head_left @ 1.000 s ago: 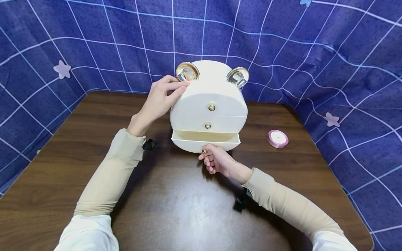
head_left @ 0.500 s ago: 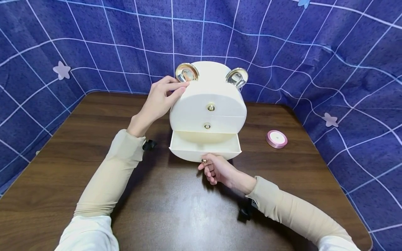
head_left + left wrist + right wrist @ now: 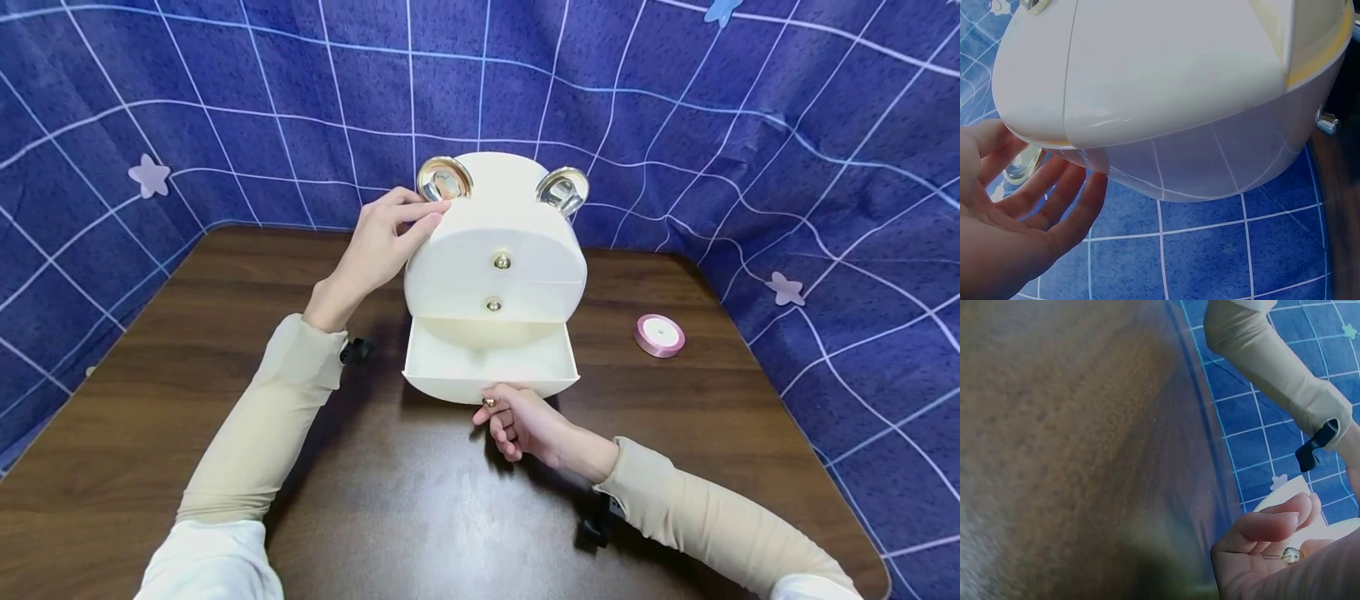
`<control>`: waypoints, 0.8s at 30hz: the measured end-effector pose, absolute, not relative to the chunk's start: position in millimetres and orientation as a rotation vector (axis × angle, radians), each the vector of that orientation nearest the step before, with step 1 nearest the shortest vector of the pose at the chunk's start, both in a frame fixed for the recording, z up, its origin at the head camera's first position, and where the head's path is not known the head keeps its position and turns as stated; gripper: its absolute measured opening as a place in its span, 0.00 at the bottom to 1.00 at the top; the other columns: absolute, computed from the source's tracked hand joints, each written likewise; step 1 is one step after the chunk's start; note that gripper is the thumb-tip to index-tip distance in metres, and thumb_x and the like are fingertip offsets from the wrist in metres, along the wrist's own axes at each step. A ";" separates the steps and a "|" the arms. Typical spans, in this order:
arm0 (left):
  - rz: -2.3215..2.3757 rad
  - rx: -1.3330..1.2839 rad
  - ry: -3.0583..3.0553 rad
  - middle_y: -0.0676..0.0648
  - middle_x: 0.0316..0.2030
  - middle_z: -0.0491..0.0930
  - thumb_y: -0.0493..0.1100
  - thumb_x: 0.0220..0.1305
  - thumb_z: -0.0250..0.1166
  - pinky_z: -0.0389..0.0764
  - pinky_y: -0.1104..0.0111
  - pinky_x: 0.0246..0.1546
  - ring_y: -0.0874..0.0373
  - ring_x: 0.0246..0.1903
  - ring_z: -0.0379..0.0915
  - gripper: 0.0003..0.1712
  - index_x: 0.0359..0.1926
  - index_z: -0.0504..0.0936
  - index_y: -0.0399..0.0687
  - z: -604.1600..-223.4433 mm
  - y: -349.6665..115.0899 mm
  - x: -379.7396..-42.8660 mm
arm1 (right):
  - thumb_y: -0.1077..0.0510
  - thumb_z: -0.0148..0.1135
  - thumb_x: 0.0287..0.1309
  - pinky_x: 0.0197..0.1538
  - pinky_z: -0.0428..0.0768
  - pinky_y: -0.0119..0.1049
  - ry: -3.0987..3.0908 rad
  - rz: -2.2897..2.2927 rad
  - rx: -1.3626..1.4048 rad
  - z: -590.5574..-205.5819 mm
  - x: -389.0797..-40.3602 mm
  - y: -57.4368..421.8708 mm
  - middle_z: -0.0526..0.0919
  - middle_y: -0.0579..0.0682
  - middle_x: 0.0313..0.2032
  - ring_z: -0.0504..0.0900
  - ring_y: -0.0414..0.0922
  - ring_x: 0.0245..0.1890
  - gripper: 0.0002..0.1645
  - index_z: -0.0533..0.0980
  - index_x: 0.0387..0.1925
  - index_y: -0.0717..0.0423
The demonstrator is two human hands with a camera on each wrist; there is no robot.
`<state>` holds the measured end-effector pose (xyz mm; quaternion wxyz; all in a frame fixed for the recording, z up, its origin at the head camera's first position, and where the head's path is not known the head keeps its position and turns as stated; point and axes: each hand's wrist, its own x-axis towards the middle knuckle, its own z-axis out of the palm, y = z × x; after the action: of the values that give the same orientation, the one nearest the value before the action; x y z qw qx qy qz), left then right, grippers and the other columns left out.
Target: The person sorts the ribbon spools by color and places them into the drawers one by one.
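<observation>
A white rounded storage box [image 3: 457,271] with two gold-rimmed ears [image 3: 445,180] stands upright on the table. Its bottom drawer [image 3: 442,389] is pulled out, and the inside that shows is bare. My right hand [image 3: 532,429] pinches the small gold drawer knob [image 3: 489,402] between thumb and finger, its other fingers curled below. In the right wrist view the same knob [image 3: 1291,555] shows beside the fingers. Up at the box's left shoulder, just under the ear, my left hand [image 3: 382,237] rests with extended fingers. The left wrist view has these fingers [image 3: 1088,203] against the box's side.
On the brown wooden table [image 3: 360,517], right of the box, lies a pink ribbon spool [image 3: 660,335]. Two upper drawer fronts with gold knobs [image 3: 502,262] are closed. A blue gridded cloth [image 3: 300,108] hangs behind and along the sides.
The bottom drawer has slid further out toward me, drawn by my right hand on its knob. My left hand has stayed at the box's shoulder.
</observation>
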<state>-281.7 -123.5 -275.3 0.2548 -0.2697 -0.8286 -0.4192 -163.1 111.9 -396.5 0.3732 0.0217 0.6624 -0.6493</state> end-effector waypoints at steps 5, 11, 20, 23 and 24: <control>-1.127 -0.734 -2.244 0.42 0.42 0.81 0.44 0.68 0.60 0.69 0.73 0.37 0.56 0.37 0.71 0.15 0.53 0.83 0.50 -275.7 -123.8 -281.6 | 0.43 0.46 0.65 0.17 0.64 0.30 1.663 -1.626 0.006 -395.3 -161.3 115.8 0.70 0.42 0.11 0.66 0.37 0.09 0.23 0.75 0.36 0.59; -1.128 -0.741 -2.231 0.41 0.41 0.81 0.44 0.67 0.61 0.69 0.74 0.37 0.56 0.37 0.72 0.15 0.52 0.84 0.48 -275.9 -122.6 -281.4 | 0.47 0.48 0.67 0.16 0.67 0.28 1.639 -1.605 -0.182 -364.6 -154.6 139.2 0.75 0.42 0.12 0.68 0.36 0.10 0.21 0.78 0.38 0.60; -1.124 -0.730 -2.229 0.42 0.40 0.81 0.43 0.68 0.61 0.67 0.76 0.35 0.58 0.34 0.69 0.14 0.52 0.84 0.50 -276.9 -122.2 -281.3 | 0.58 0.51 0.68 0.19 0.77 0.32 2.490 -1.986 -0.383 -319.9 -200.3 213.5 0.81 0.53 0.16 0.78 0.42 0.14 0.15 0.78 0.39 0.67; -1.127 -0.733 -2.225 0.42 0.40 0.81 0.43 0.68 0.60 0.66 0.76 0.35 0.58 0.34 0.68 0.14 0.52 0.85 0.50 -277.1 -122.3 -282.9 | 0.51 0.53 0.66 0.35 0.81 0.37 3.095 -1.512 -0.236 -331.8 -234.3 247.3 0.85 0.59 0.30 0.83 0.49 0.30 0.19 0.79 0.44 0.64; -1.124 -0.734 -2.226 0.42 0.41 0.81 0.43 0.68 0.60 0.66 0.76 0.35 0.58 0.34 0.69 0.14 0.52 0.85 0.50 -277.3 -122.1 -283.5 | 0.48 0.54 0.65 0.42 0.80 0.43 3.202 -1.282 -0.144 -337.9 -243.7 259.4 0.85 0.62 0.38 0.82 0.54 0.39 0.22 0.78 0.48 0.61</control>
<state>-283.5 -122.1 -277.3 0.2677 -0.2719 -0.8252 -0.4166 -243.7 259.4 -337.9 -0.1549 -0.0413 0.9163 -0.3669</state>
